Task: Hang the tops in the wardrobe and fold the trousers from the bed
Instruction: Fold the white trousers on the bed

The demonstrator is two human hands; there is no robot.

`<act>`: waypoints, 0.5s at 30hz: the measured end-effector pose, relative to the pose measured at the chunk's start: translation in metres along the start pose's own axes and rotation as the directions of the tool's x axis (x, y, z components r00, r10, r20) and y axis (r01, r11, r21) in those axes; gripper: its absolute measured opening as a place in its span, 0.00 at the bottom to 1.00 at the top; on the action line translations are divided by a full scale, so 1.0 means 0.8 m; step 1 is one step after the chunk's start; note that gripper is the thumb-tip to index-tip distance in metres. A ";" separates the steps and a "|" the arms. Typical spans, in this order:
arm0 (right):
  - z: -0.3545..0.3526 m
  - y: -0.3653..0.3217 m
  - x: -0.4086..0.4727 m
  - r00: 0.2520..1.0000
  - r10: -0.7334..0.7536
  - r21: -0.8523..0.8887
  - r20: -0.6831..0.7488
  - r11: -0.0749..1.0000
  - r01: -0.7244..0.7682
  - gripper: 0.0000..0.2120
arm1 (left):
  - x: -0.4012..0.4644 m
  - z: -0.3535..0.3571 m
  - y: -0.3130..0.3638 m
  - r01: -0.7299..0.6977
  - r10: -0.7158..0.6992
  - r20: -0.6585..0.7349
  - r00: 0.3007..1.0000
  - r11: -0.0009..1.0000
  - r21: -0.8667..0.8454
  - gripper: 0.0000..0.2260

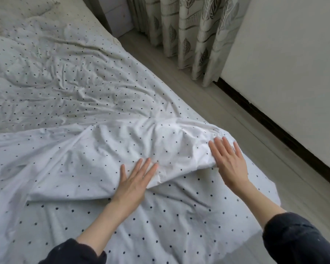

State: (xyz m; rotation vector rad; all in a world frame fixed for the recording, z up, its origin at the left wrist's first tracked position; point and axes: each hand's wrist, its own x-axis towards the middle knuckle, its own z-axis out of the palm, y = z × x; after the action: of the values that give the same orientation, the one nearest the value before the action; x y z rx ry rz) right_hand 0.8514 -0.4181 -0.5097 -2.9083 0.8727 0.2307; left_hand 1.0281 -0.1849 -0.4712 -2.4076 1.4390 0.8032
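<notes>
A white quilt with small dark dots (107,149) lies folded over on the bed (46,77), whose sheet has the same dotted pattern. My left hand (135,180) lies flat with straight fingers on the near edge of the quilt's fold. At the fold's right end, near the bed's corner, my right hand (228,162) presses flat on it with fingers spread. Both forearms come out of dark sleeves. No tops or trousers are in sight on the bed.
Pale wooden floor (208,96) runs along the bed's right side. Leaf-patterned curtains (191,31) hang at the back. A white wall or panel (286,60) with a dark skirting board stands at the right.
</notes>
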 end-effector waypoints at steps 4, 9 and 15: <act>-0.020 0.048 -0.070 0.996 0.076 -0.079 0.051 0.994 -0.072 0.34 | -0.027 0.001 0.064 -0.113 0.113 0.037 0.993 0.994 0.007 0.45; -0.012 0.084 -0.140 0.964 0.235 -0.148 0.121 0.965 -0.217 0.33 | -0.038 0.030 0.119 -0.223 0.219 0.079 0.972 0.974 0.036 0.44; 0.030 0.054 -0.169 0.904 0.278 0.052 0.326 0.949 -0.311 0.36 | -0.031 0.068 0.108 -0.230 0.215 0.204 0.955 0.972 0.054 0.29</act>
State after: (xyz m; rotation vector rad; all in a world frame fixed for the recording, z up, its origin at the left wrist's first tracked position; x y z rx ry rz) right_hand 0.7128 -0.3779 -0.5118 -2.5320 1.2185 0.6337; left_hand 0.9257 -0.1850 -0.4948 -2.0674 1.6456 0.9858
